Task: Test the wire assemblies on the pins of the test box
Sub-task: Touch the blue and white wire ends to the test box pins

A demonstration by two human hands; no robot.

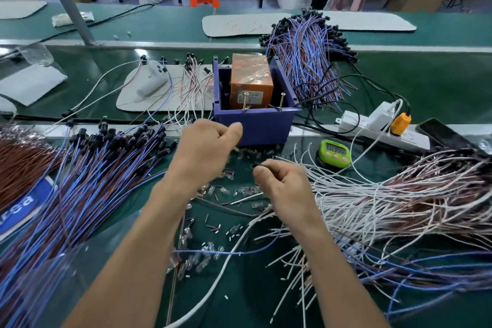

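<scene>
Pinching wire end (257,165), right hand (283,186) holds it just before test box (255,128), seemingly bound for pins (245,102); left hand (210,146) curled, blurred, grip cannot be told.

Bright, even, diffuse indoor light; shadows are soft and faint, darkest at lower centre of the frame; pale glare streaks the green belt (426,80) at upper left; the left hand (206,145) is smeared by motion blur; wide-angle distortion bows the metal rail (186,44) toward the edges; corners look soft.
</scene>
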